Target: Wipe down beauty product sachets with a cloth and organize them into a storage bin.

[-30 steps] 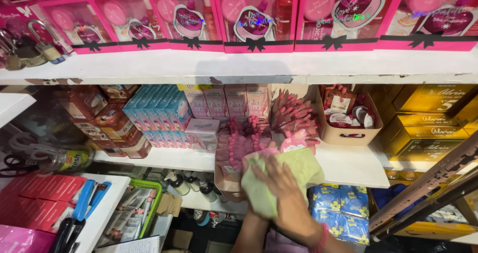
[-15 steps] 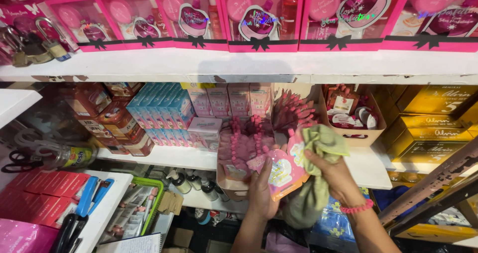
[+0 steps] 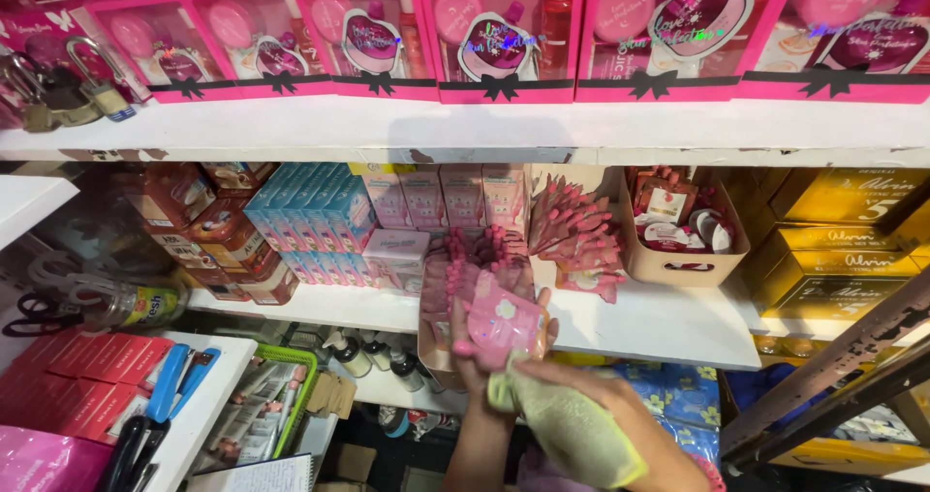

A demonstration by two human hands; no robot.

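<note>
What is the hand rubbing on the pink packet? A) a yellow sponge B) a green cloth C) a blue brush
B: the right hand presses a pale green cloth against the pink packet that the left hand holds up.

Pink gift boxes (image 3: 504, 42), blue cartons (image 3: 310, 216)

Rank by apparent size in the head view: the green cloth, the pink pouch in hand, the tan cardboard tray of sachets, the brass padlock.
1. Tan cardboard tray
2. Green cloth, closer to the camera, so its rank against the tray is unsure
3. Pink pouch
4. Brass padlock
</note>
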